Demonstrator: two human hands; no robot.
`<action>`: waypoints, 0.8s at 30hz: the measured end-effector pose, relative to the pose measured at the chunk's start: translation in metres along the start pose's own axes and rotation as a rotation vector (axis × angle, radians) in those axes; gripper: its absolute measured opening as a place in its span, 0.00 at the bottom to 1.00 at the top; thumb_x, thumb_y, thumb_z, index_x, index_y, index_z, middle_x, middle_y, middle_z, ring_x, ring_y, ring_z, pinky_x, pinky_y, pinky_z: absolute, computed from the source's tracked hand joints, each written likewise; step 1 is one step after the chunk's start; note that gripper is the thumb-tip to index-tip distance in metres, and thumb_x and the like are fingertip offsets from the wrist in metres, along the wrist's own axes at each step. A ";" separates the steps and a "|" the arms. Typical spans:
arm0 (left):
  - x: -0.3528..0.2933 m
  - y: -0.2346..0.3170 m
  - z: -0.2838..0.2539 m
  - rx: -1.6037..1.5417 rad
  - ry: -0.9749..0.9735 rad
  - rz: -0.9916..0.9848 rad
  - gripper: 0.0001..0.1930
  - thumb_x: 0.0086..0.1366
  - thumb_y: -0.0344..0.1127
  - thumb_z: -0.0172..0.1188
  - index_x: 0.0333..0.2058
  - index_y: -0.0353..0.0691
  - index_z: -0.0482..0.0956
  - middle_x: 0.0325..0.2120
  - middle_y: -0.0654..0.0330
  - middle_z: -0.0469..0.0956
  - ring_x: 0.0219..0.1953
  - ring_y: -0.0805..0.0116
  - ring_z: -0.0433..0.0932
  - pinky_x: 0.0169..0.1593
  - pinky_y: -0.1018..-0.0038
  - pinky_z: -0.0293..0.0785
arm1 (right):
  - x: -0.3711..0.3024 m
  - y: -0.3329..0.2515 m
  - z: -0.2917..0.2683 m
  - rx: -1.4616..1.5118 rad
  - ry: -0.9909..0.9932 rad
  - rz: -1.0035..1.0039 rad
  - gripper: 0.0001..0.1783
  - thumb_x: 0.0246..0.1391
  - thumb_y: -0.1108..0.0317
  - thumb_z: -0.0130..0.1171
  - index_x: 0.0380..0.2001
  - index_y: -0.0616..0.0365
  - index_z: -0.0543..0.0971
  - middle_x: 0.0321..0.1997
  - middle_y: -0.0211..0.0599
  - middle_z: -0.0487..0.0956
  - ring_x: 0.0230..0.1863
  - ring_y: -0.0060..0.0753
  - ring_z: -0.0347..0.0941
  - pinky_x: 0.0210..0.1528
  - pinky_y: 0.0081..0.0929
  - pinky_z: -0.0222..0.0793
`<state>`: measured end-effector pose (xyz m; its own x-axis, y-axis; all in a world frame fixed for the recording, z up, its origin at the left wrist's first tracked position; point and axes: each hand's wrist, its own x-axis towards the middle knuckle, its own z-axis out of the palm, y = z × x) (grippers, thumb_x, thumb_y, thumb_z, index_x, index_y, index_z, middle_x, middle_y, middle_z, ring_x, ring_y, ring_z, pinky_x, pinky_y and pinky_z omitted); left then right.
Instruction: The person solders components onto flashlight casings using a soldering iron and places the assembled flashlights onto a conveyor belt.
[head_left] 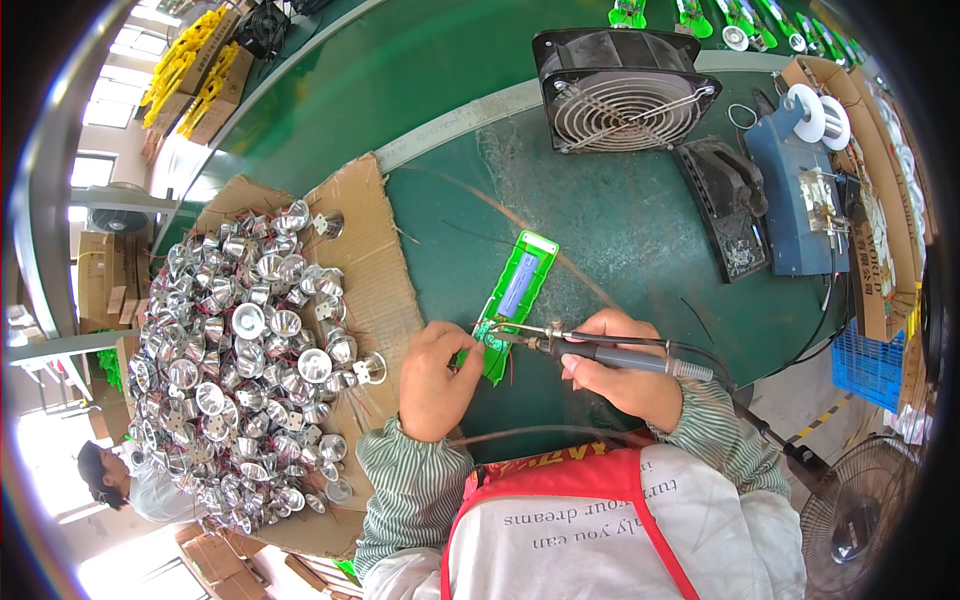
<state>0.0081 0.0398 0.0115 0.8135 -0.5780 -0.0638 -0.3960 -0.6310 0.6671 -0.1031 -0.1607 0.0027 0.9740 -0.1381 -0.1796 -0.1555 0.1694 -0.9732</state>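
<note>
A green plastic housing (537,243) lies tilted on the green bench in front of me. It holds a blue cylindrical battery cell (518,284), with small parts and thin wires at its near end. My left hand (437,378) is closed at that near left end, thumb and forefinger pinched on the housing; whether a wire is also between them I cannot make out. My right hand (632,372) grips a soldering iron (625,358) from the right. A thin metal feed tube runs along the iron, and its tip reaches the parts beside my left fingertips.
Many silver reflector cups (250,355) are heaped on cardboard (385,270) at left. A square fan (628,110), black iron stand (725,205) and blue solder feeder (785,190) stand behind and right. A cable trails right. A pedestal fan (852,525) and another person (140,487) are near.
</note>
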 end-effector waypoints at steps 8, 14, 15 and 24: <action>0.001 -0.001 0.001 -0.001 0.009 0.014 0.04 0.50 0.28 0.58 0.24 0.34 0.76 0.27 0.53 0.74 0.32 0.54 0.72 0.37 0.65 0.68 | -0.013 -0.012 -0.013 0.028 0.083 -0.020 0.07 0.48 0.76 0.58 0.30 0.66 0.72 0.25 0.37 0.78 0.26 0.21 0.76 0.26 0.19 0.72; -0.009 0.008 -0.002 0.151 -0.035 0.078 0.09 0.50 0.32 0.61 0.30 0.36 0.75 0.29 0.52 0.74 0.34 0.53 0.73 0.37 0.65 0.69 | -0.019 -0.011 -0.027 0.061 0.144 -0.088 0.07 0.49 0.76 0.58 0.30 0.66 0.72 0.25 0.38 0.78 0.25 0.20 0.75 0.25 0.17 0.72; -0.014 0.011 -0.002 0.257 -0.028 0.167 0.12 0.50 0.34 0.63 0.32 0.36 0.75 0.30 0.52 0.74 0.34 0.53 0.73 0.37 0.65 0.69 | -0.020 -0.011 -0.028 0.086 0.180 -0.075 0.07 0.49 0.75 0.58 0.30 0.67 0.72 0.25 0.38 0.78 0.25 0.20 0.75 0.25 0.17 0.72; 0.033 0.000 -0.053 0.258 0.029 0.038 0.16 0.49 0.34 0.63 0.37 0.36 0.74 0.35 0.50 0.73 0.33 0.55 0.74 0.36 0.67 0.70 | -0.018 -0.012 -0.041 0.101 0.209 -0.122 0.08 0.49 0.74 0.58 0.30 0.67 0.71 0.25 0.38 0.78 0.23 0.20 0.75 0.25 0.18 0.73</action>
<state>0.0573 0.0484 0.0490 0.8062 -0.5913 -0.0182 -0.5193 -0.7221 0.4571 -0.1259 -0.2005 0.0114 0.9275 -0.3606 -0.0981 -0.0118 0.2340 -0.9722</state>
